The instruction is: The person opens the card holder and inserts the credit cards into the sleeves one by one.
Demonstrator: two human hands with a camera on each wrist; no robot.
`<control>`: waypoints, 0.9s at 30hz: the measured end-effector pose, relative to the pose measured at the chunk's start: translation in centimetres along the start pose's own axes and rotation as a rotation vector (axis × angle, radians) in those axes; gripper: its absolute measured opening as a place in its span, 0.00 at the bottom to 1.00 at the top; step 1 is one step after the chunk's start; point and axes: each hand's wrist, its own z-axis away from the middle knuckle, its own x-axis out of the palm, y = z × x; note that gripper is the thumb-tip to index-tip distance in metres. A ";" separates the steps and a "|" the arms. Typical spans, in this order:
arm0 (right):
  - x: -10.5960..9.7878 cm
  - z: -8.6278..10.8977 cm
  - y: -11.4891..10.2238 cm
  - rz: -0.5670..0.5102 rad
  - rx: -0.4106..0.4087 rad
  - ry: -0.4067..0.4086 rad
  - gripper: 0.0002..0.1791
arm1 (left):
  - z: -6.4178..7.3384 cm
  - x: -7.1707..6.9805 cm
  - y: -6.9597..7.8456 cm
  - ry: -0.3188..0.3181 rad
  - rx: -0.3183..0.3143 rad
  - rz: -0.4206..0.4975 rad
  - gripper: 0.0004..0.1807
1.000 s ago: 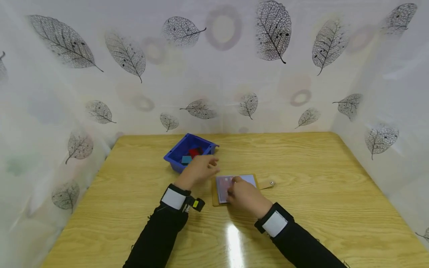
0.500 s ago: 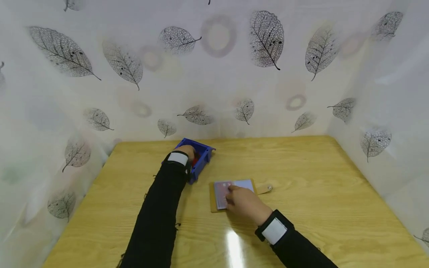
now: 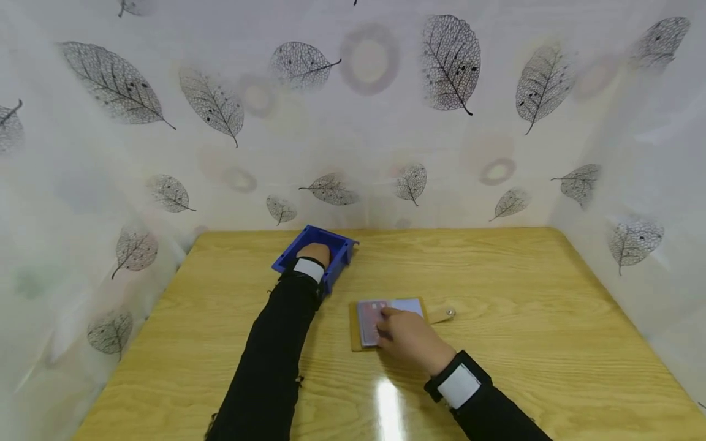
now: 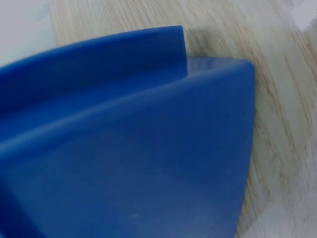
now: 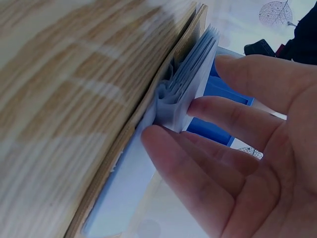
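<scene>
My left hand [image 3: 315, 252] reaches down into a blue plastic bin [image 3: 337, 269]; its fingers are hidden inside. The left wrist view shows just the bin's wall [image 4: 148, 163] close up. My right hand [image 3: 410, 337] rests on a card holder [image 3: 367, 327] that lies spread on the table, with a tan cover and a stack of clear plastic sleeves. In the right wrist view the fingers [image 5: 225, 116] are loosely bent and apart, with fingertips against the sleeves [image 5: 190, 67] and near the pale inner page [image 5: 124, 183].
A strap with a snap button [image 3: 450, 313] sticks out from the card holder's right side. Wood-grain table [image 3: 524, 343] surrounds both items. Behind it hangs a leaf-printed cloth [image 3: 375, 141], which also covers the left and right sides.
My left hand has gone from above the bin's near edge down into the bin. The red and teal pieces seen in it earlier are now hidden. My right hand stays at the card holder.
</scene>
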 end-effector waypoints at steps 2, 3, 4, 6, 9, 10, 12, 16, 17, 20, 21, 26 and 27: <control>0.0 0.0 0.1 0.004 0.003 0.006 0.14 | 3.5 -2.4 1.1 0.034 0.021 0.010 0.09; -0.1 0.0 0.1 0.000 0.010 0.006 0.15 | 4.8 -3.5 1.6 0.017 0.023 0.017 0.09; -0.1 0.0 0.1 -0.001 0.013 0.007 0.15 | 5.6 -4.0 1.7 0.033 0.044 0.013 0.10; -0.1 0.1 0.1 -0.016 0.027 0.003 0.15 | 6.6 -4.5 1.7 0.059 0.093 -0.004 0.09; 0.0 0.1 0.1 -0.041 0.041 -0.013 0.16 | 7.5 -5.0 1.2 0.031 0.160 0.009 0.10; 0.0 0.1 0.1 -0.046 0.043 -0.017 0.16 | 7.6 -5.1 1.0 0.012 0.183 0.027 0.11; 0.1 0.0 0.2 -0.054 0.048 -0.025 0.17 | 8.0 -5.7 0.7 -0.027 0.217 0.080 0.12; 0.1 0.1 0.3 -0.050 0.051 -0.022 0.17 | 8.6 -6.8 0.3 0.025 0.263 0.166 0.12; 0.1 0.1 0.3 -0.048 0.051 -0.020 0.17 | 8.9 -7.2 0.3 0.066 0.258 0.170 0.12; 0.0 0.2 0.3 -0.042 0.048 -0.018 0.17 | 9.8 -8.0 0.3 0.234 0.227 0.171 0.13; 0.0 0.2 0.3 -0.045 0.049 -0.018 0.17 | 10.1 -8.2 0.2 0.293 0.218 0.176 0.13; 0.1 0.1 0.4 -0.092 0.075 -0.034 0.17 | 12.4 -9.4 0.8 0.511 0.218 0.303 0.14; 0.1 0.0 0.4 -0.109 0.079 -0.037 0.17 | 13.0 -9.7 1.1 0.539 0.233 0.340 0.15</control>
